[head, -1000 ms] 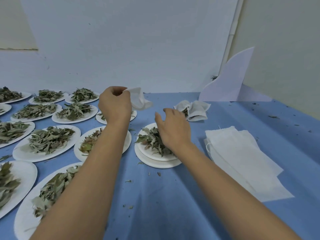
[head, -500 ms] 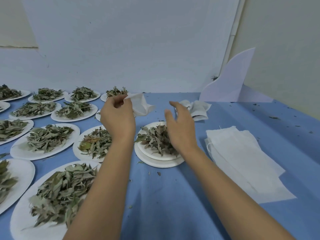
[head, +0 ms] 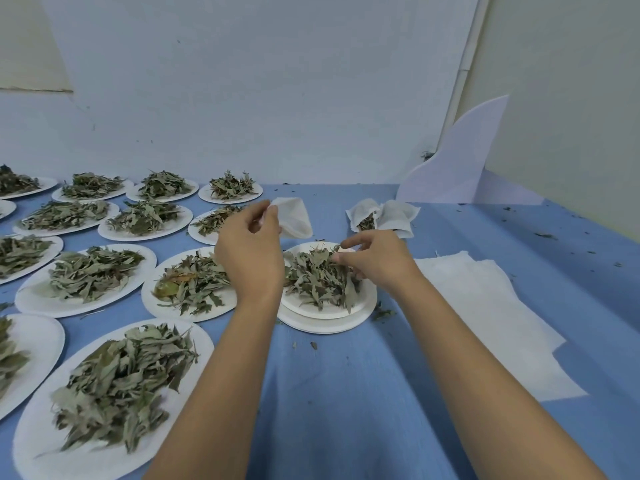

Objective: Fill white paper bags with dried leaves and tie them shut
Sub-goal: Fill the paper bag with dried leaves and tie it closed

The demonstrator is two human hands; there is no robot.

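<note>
My left hand [head: 250, 252] pinches the mouth of a white paper bag [head: 293, 217] and holds it above the blue table. Just below and right of it is a stack of white plates [head: 327, 315] with a heap of dried leaves [head: 320, 277] on top. My right hand [head: 375, 259] is over that heap, thumb and curled fingers closing on some of the leaves at the far side. Behind the plates lie two filled white bags [head: 382, 216], their tops open with leaves showing.
Several white plates of dried leaves [head: 117, 382] cover the left half of the blue table [head: 346, 393]. A pile of flat white bags [head: 485, 313] lies to the right. A white board [head: 464, 161] leans in the back corner. Leaf crumbs dot the cloth.
My right hand lifted off the leaf heap, then came back down onto its far side with fingers curling. My left hand with the bag dropped a little and shifted right.
</note>
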